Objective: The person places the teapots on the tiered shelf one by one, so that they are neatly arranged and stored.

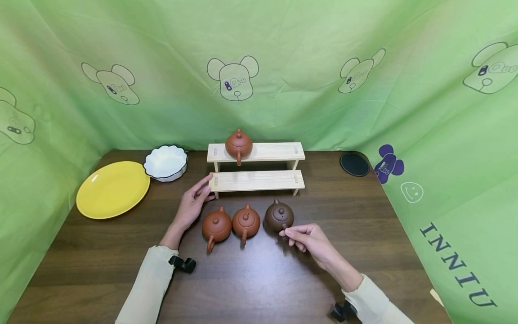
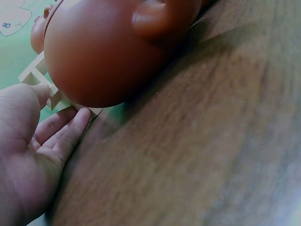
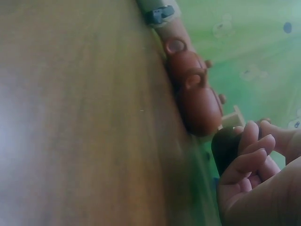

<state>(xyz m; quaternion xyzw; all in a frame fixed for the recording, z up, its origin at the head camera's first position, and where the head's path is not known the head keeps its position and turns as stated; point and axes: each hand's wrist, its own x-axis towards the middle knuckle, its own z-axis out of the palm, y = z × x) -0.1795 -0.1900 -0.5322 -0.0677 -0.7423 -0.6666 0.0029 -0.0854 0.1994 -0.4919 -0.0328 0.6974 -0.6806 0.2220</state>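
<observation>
from my end, right hand (image 1: 309, 241) pinches dark teapot (image 1: 278, 216) by its handle (image 1: 285, 226), near two reddish teapots (image 1: 246, 223); thin grip (can't tell if lifted) might let it tip. left hand (image 1: 190, 208), fingers fairly straight, touches lower shelf (image 1: 256, 181); pushing might shift it.

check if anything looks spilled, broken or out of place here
Nothing looks spilled, broken or misplaced. At most, the dark brown teapot differs in colour from the reddish teapots, two in its row on the table and one on the upper shelf.
</observation>
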